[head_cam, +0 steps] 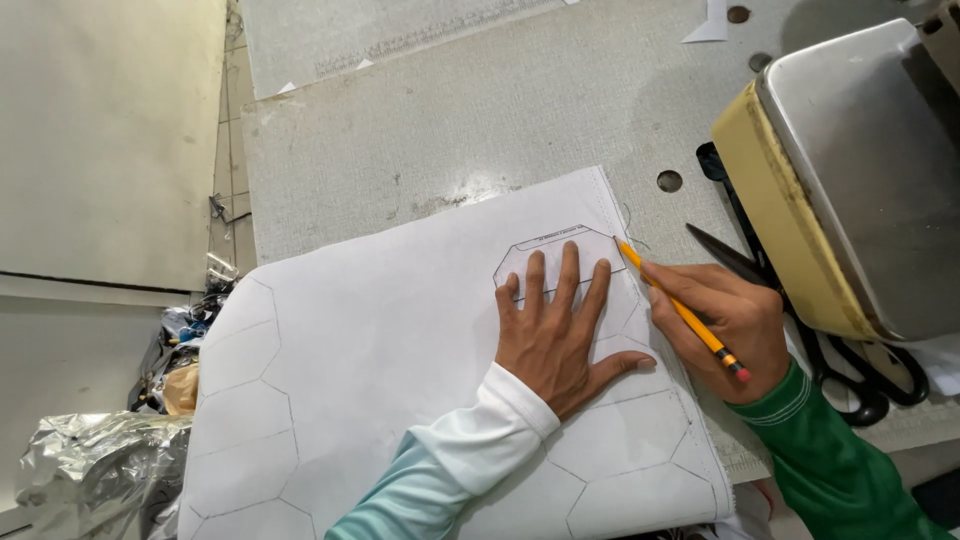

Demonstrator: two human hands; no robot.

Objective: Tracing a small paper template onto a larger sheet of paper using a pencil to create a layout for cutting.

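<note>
My left hand [556, 330] lies flat, fingers spread, pressing a six-sided paper template [545, 247] onto a white cloth [380, 340] marked with drawn hexagon outlines. My right hand [730, 325] grips a yellow pencil [680, 312] with its tip at the template's upper right corner, by the cloth's right edge. A pale sleeve covers my left arm and a green sleeve my right.
Black-handled scissors [850, 370] lie right of my right hand, partly under a sewing machine [850, 180] with a metal side and yellowed base. The grey table [450, 130] has round holes. Crumpled foil [90, 460] and scraps sit at the lower left.
</note>
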